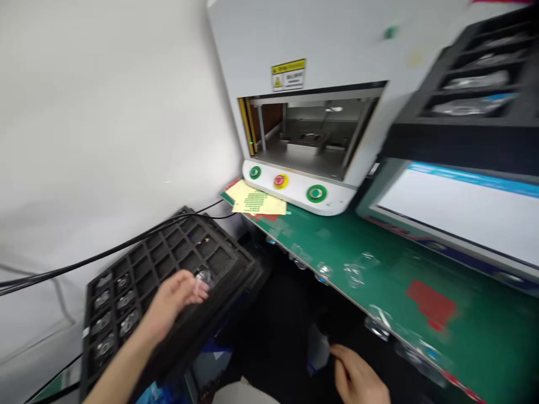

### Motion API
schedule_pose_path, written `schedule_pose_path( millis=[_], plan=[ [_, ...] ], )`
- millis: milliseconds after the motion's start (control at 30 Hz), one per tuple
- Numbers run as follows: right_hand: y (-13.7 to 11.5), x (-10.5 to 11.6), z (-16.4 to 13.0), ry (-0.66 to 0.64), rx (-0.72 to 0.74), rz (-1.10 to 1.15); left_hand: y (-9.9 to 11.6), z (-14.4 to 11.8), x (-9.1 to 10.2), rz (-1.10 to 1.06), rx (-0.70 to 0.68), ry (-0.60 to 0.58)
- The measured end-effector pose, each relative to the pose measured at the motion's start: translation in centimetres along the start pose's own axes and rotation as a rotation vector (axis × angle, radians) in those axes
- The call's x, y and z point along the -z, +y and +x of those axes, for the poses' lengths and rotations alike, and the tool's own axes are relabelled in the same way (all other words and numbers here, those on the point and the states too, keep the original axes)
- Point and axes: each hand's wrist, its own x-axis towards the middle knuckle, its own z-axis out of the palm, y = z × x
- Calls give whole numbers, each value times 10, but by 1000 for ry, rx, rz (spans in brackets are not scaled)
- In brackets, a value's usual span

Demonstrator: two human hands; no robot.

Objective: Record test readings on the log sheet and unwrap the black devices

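Note:
My left hand (pixel 179 294) reaches over a black compartment tray (pixel 164 252), its fingers pinched on a small clear-and-dark part (pixel 204 276). The part is at one of the compartments near the tray's right end; blur hides its exact kind. Similar small parts (pixel 128 322) lie in several compartments at the left end. Low in the view, my right hand (pixel 357 375) has curled fingers, the tips against a translucent plastic film (pixel 318 349) with a blue edge. That film hangs before the dark space below the bench.
A white machine (pixel 298 185) with green and red buttons stands ahead, a fixture (pixel 305 145) inside its opening. Clear film pieces (pixel 353 275) lie on the green bench mat (pixel 320 235), others along its edge. A monitor (pixel 458 207) stands right. Black cables (pixel 126 244) cross above the tray.

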Motion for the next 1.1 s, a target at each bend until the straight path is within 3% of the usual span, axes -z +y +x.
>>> schedule_pose_path(
  millis=[100, 200, 267, 367, 467, 567, 800, 1100],
  plan=[
    [-18, 9, 18, 102, -40, 57, -22, -19, -103, -191, 53, -360],
    [-25, 20, 31, 232, -56, 42, -38, -23, -191, -352, 142, -445],
    [-24, 27, 43, 287, -36, -48, -45, -19, -236, -460, 165, -465],
    [-15, 34, 63, 258, -8, -211, -51, -14, -281, -570, 191, -480],
    [-2, 34, 79, 147, 0, -320, -58, -8, -303, -611, 206, -507],
    [10, 25, 85, 41, 25, -358, -66, 0, -312, -632, 207, -496],
    [22, -2, 83, -87, -116, -447, -77, 13, -317, -608, 203, -434],
    [21, -8, 92, -137, -174, -543, -80, 23, -319, -551, 223, -433]
  ],
)
